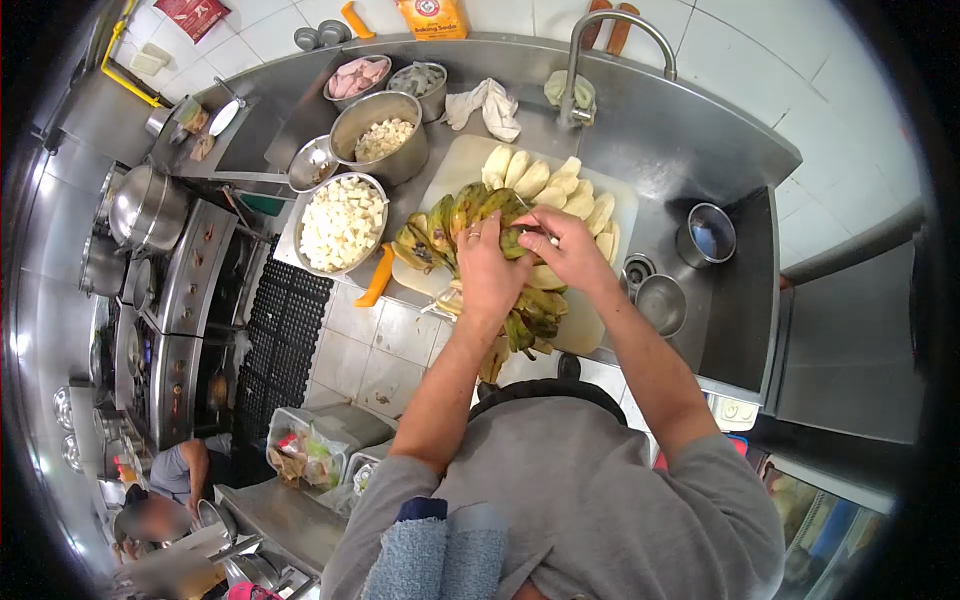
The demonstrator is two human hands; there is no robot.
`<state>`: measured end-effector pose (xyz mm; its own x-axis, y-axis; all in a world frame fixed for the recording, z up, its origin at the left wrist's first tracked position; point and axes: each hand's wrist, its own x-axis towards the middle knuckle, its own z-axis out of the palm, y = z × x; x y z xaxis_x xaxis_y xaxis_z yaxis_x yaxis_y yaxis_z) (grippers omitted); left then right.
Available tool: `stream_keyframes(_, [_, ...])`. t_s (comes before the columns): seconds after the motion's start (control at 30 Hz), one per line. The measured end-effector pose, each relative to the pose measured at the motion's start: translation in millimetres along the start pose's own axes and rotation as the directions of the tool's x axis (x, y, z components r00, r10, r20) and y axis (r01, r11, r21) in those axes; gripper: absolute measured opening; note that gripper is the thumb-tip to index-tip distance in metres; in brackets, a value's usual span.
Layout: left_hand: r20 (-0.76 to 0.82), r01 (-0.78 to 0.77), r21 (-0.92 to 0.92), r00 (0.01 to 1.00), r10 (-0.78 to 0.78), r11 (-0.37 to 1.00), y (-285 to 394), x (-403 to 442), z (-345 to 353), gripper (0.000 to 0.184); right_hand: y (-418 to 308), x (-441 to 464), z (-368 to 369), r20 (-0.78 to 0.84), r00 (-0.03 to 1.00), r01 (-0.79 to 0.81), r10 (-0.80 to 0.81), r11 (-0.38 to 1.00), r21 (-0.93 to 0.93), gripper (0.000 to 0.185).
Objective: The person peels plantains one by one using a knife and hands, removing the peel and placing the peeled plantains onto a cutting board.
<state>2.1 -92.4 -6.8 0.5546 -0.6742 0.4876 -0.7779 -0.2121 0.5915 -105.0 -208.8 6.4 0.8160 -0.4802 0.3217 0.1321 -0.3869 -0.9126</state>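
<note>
A white cutting board lies on the steel counter under a pile of green and yellow plantains. Peeled pale plantains form a row along the board's far and right sides. My left hand rests on the pile, its fingers curled over a green plantain. My right hand is closed around a small knife, its thin blade pointing up and left beside that plantain. Loose peels lie below my hands, some over the board's near edge.
Left of the board stand a bowl of white cubes, a deep pot and an orange-handled tool. Behind is a faucet; to the right, a sink holds metal bowls. Another person is at lower left.
</note>
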Motion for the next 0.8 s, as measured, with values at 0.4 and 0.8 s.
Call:
stream_keyframes(0.4, [0.027,-0.011,-0.2,0.999,0.017,0.98,-12.4,3.1,-8.3,0.064,5.6,12.8,29.5,-0.173,0.963,-0.213,0.206,0.977,-0.022,0.033])
stream_keyframes(0.8, [0.009,-0.22,-0.327,0.972,0.235,0.919,-36.4,-3.4,-8.9,0.063,8.8,7.3,33.1,-0.036,0.743,-0.47,0.669,0.559,0.684,0.028])
